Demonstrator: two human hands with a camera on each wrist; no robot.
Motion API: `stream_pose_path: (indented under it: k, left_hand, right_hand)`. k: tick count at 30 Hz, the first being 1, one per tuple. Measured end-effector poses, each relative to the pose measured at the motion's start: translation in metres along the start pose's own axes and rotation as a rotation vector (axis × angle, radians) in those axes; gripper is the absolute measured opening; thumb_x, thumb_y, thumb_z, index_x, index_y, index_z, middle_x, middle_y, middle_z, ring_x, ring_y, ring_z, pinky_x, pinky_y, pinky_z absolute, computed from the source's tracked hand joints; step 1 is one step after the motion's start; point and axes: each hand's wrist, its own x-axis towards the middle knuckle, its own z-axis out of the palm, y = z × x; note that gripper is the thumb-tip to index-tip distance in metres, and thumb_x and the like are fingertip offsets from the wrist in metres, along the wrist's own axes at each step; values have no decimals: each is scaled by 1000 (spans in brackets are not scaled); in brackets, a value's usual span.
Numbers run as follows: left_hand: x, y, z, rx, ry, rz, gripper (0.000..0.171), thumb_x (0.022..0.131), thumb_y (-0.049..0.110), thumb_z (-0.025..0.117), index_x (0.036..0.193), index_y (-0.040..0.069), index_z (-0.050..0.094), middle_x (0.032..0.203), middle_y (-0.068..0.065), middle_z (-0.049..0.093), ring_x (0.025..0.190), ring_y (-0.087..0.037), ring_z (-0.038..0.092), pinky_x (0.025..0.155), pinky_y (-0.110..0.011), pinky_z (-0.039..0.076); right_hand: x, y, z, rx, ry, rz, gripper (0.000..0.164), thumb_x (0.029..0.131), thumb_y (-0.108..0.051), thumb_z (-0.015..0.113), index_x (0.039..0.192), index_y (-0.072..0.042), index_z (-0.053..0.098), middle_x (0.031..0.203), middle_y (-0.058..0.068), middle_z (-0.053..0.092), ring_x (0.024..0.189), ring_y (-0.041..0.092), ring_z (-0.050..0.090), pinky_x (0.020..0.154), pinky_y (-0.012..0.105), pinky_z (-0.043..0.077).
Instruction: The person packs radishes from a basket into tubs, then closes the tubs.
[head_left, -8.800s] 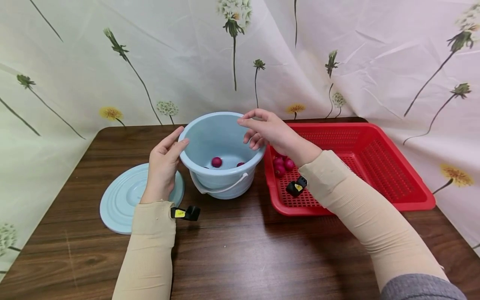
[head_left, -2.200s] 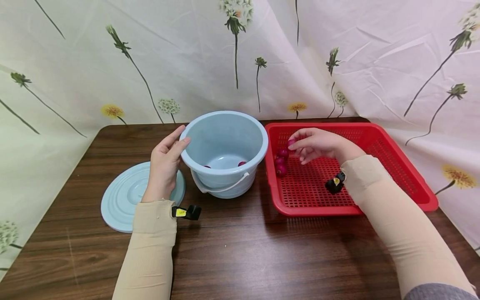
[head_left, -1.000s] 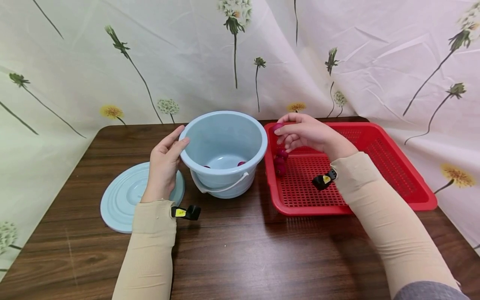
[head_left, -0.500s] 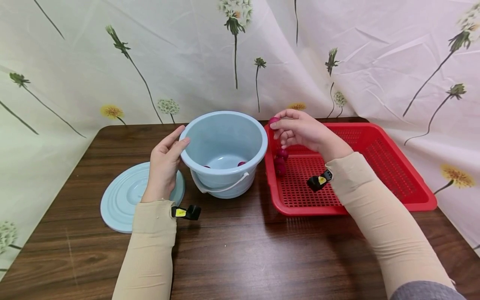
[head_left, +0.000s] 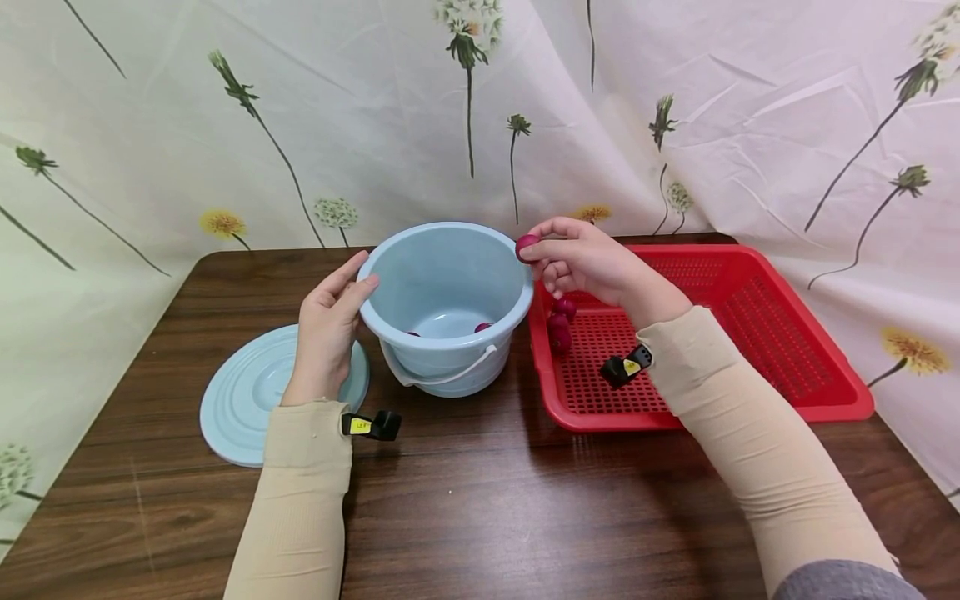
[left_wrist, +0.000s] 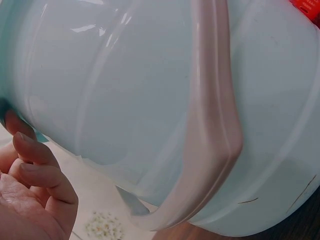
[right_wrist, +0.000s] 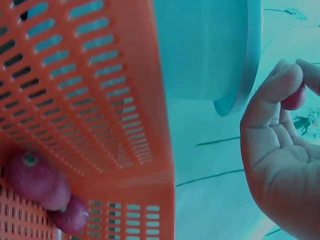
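Observation:
A light-blue bucket (head_left: 448, 367) with a white handle (left_wrist: 215, 100) stands mid-table. My left hand (head_left: 324, 342) grips its rim at the left, thumb over the edge; in the left wrist view its other fingers curl beside the wall. Between thumb and fingers of my right hand (head_left: 588, 262) is a small round red radish (head_left: 527, 248), at the bucket's right rim. A few radishes (head_left: 483, 327) show low inside the bucket, partly hidden by its front rim. Several more radishes (right_wrist: 35, 177) lie against the near-left wall of the red basket (head_left: 637, 421).
A round light-blue lid (head_left: 247, 396) lies on the wooden table (head_left: 450, 517) left of the bucket, partly behind the left forearm. The basket stands close at the bucket's right. A flower-printed cloth (head_left: 360, 108) hangs behind the table.
My right hand has carried the radish up and left, from inside the basket to the bucket's rim. Earlier, that hand was over the bucket without a radish. The left hand stays on the rim.

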Motion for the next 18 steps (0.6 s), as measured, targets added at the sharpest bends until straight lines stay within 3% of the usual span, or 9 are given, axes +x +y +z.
stream_pose_path:
  k: [7,18]
  left_hand:
    - [0,0,0,4,0,2,54,92,18,71,143,9,54,67,8,57,56,-5,47,52,-15,43]
    - [-1,0,0,1,4,-1,53,92,19,72,141,11,56,68,7,59,55,-5,48,52,-15,44]
  right_hand:
    - [-2,-2,10,-10,-27,-22,18,96,-12,62,111,-6,53,72,5,57,57,17,51,53,24,47]
    - [-6,-6,24,-6,-81,-48,21,96,-12,61,115,-6,53,82,11,62,58,19,59,58,29,56]
